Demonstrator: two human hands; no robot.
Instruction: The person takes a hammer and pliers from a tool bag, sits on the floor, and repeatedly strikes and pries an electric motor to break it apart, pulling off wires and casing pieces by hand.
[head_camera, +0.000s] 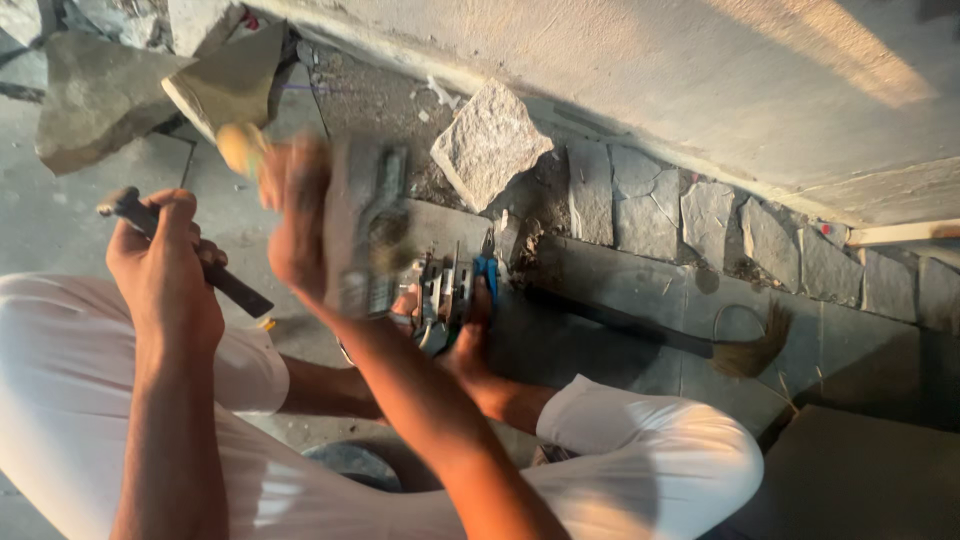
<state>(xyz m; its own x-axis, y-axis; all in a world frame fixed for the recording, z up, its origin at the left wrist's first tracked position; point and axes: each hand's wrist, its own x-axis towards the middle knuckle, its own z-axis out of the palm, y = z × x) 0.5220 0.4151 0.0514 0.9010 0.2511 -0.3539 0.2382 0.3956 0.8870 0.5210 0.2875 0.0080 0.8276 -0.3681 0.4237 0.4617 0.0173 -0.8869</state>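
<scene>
Chiselling looks underway: chisel (190, 255) gripped in left hand (165, 270), hammer (365, 225) clenched in blurred right hand (295, 215), so aim probably matters next.

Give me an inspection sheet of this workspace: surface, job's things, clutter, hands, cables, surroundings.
Surface: grey stone floor, dusty, with a row of irregular stones set along the wall.
Job's things: dark chisel in the left hand; hammer in the right hand, blurred by motion.
Clutter: loose stone block by the wall; broken slabs at upper left; a power tool with a blue part on the floor; a small broom.
Hands: both grips closed on their tools.
Cables: a thin wire loop near the broom; its ends cannot be traced.
Surroundings: plastered wall, sunlit in part; the person squats in white trousers.
</scene>
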